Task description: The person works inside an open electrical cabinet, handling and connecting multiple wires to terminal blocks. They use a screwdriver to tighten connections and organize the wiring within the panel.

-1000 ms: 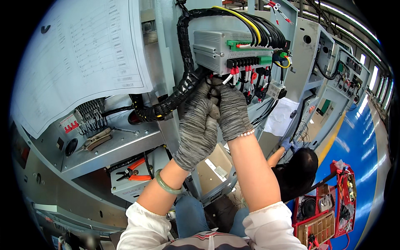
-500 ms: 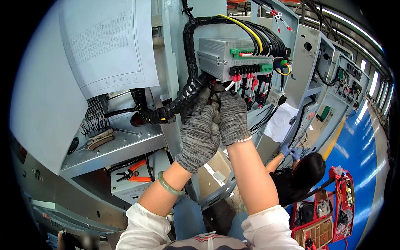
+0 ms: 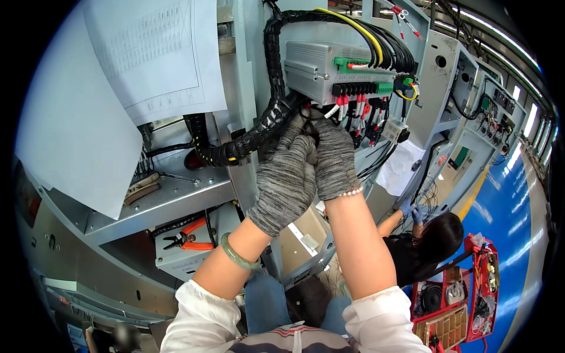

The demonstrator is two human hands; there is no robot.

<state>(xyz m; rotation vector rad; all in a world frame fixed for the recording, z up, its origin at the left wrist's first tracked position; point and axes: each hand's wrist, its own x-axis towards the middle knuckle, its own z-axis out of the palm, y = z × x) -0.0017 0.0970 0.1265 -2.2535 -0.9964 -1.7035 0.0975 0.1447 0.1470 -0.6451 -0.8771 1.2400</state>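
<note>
My left hand (image 3: pixel 285 188) and my right hand (image 3: pixel 335 156), both in grey knitted gloves, meet just below a silver control module (image 3: pixel 309 70). Their fingers are closed, pinching at a thin black strand (image 3: pixel 312 115) beside the black-wrapped cable harness (image 3: pixel 272 120). Whether that strand is a wire or a cable tie I cannot tell, and the fingertips partly hide it. Along the module's lower front, a row of black terminals (image 3: pixel 353 88) carries wires with red and white sleeves. Black wires and one yellow wire (image 3: pixel 369 36) arch over its top.
Paper sheets (image 3: pixel 159 65) hang at the left over a metal shelf (image 3: pixel 176 206). Orange-handled pliers (image 3: pixel 191 238) lie on a grey box below. At the right, a co-worker (image 3: pixel 432 244) in blue gloves handles wires, near a red tool cart (image 3: pixel 485 282). Open cabinets stand behind.
The view has shifted slightly, so the module sits higher and further right. The paper's lower corner now covers part of the shelf and the folding tool. Both hands stay together at the harness.
</note>
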